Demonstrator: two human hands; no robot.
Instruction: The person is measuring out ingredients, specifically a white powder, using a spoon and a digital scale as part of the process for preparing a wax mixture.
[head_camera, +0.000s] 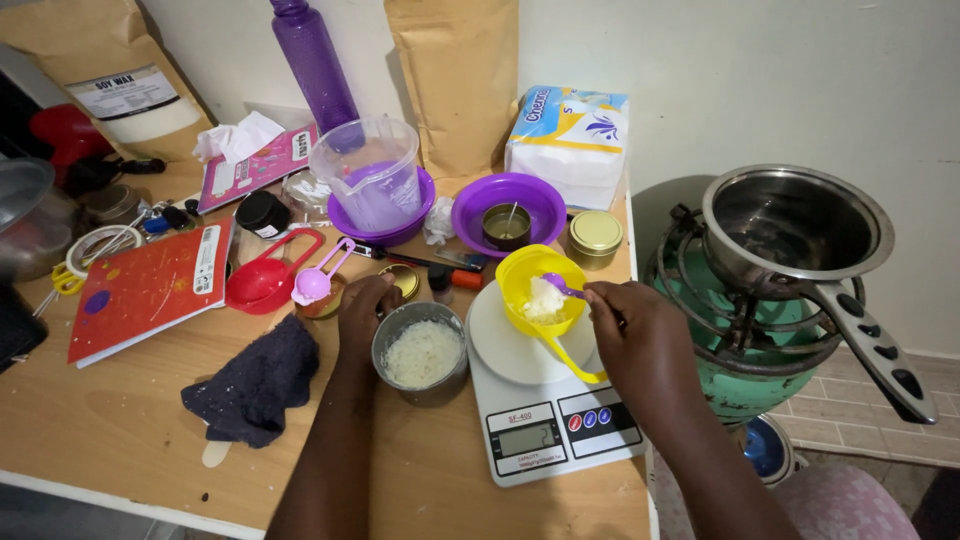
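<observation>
Right hand (640, 335) grip pinched on purple spoon (562, 287) over yellow cup (540, 290) | left hand (362, 315) grip clasps metal tin (420, 352)

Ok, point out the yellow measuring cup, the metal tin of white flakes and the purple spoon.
yellow measuring cup (520, 270): head view, on its back rim.
metal tin of white flakes (423, 353): head view, on the flakes inside.
purple spoon (556, 283): head view, on its bowl.

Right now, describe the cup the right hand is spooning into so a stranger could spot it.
Find the white kitchen scale at the table's right edge, beside the green gas burner. The yellow cup sits on its round platform, holding white flakes, with the right hand dipping a purple spoon in. It is the only yellow cup; the purple bowls behind and the metal tin to its left differ.
</observation>
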